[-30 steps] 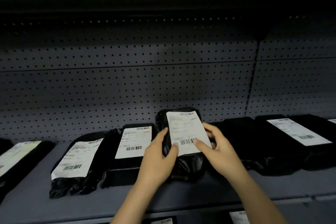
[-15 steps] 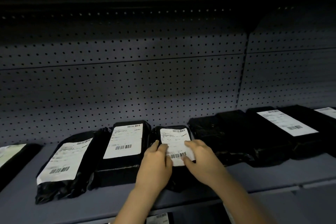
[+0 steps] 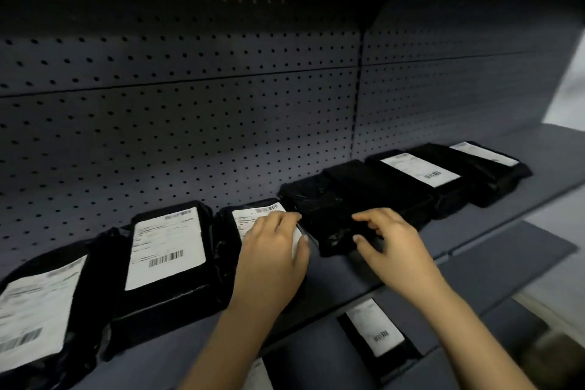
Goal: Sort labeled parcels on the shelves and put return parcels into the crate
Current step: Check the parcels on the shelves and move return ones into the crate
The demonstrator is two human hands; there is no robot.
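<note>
A head-worn view looks down on a grey shelf (image 3: 474,231) backed by pegboard (image 3: 190,104), with a row of black-wrapped parcels lying flat from its left end towards its right end. Most show a white barcode label facing up.

Near the middle of the shelf, the left hand (image 3: 272,260) lies palm-down on a labelled parcel (image 3: 250,218). Its fingers are fairly straight and its grip is apart, pressing rather than clutching.

Just to the right, touching that parcel's side, sits a dark parcel (image 3: 319,215) with no label showing (it may be face-down). The right hand (image 3: 395,247) is over its near end, fingers bent and spread, thumb by its front edge. Its grip is apart, not yet clamped.

The step in hand appears to be checking and ordering parcels along the shelf. The next move probably calls for the right hand to close on the dark parcel and turn it to find its label.

Another labelled parcel (image 3: 376,329) lies on the shelf below. No crate is in view.
</note>
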